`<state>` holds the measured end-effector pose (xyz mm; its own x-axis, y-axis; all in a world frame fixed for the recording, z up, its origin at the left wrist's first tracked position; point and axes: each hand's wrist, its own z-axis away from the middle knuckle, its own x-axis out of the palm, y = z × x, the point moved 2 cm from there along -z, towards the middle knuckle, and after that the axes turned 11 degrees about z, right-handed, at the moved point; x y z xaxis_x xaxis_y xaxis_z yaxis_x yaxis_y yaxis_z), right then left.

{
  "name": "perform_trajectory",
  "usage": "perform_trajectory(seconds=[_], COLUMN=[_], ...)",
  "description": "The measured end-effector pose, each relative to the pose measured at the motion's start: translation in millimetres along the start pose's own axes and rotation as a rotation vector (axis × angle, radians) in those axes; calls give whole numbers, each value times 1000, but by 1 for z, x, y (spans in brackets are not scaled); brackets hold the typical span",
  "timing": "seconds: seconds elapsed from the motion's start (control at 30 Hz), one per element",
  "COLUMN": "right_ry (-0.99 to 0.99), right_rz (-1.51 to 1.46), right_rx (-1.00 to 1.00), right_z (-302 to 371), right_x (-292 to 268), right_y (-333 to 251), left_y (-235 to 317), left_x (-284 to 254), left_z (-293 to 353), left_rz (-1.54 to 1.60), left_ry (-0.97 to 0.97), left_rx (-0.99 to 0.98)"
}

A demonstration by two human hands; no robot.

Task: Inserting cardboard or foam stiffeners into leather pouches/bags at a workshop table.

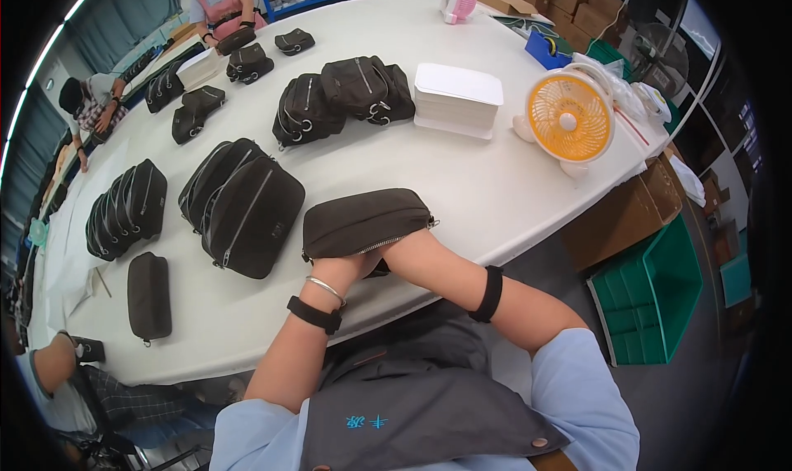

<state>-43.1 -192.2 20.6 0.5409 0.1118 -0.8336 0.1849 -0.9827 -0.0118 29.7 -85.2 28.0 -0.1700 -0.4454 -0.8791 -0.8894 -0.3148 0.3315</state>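
Note:
In front of me at the table's near edge is a dark zippered pouch (363, 219), its zipper teeth along the side facing me. My left hand (351, 266) and my right hand (401, 250) come together at that side, wrists nearly touching. The pouch covers the fingers of both, so whether they are inside it or underneath does not show. Just left of it stands a group of larger dark zippered bags (252, 211). Farther left a smaller closed pouch (149, 296) lies by itself.
More dark bags stand in a row (128, 207) and a cluster (342, 96) on the white table (478, 199). A stack of white sheets (458, 104) sits beside an orange-and-white fan (569, 120). Green crates (652, 298) are on the floor. Other people (227, 9) work around the table.

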Motion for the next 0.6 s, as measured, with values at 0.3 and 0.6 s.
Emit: perform_trajectory(seconds=[0.3, 0.6], right_ry=[-492, -356], right_rz=[3, 17], right_rx=[-18, -54], right_z=[-1, 4], right_x=[12, 8], right_y=[1, -5], left_y=[-10, -9], left_x=[6, 5], left_z=[6, 9], left_rz=[7, -9], left_ry=[-14, -4], left_rx=[35, 36])
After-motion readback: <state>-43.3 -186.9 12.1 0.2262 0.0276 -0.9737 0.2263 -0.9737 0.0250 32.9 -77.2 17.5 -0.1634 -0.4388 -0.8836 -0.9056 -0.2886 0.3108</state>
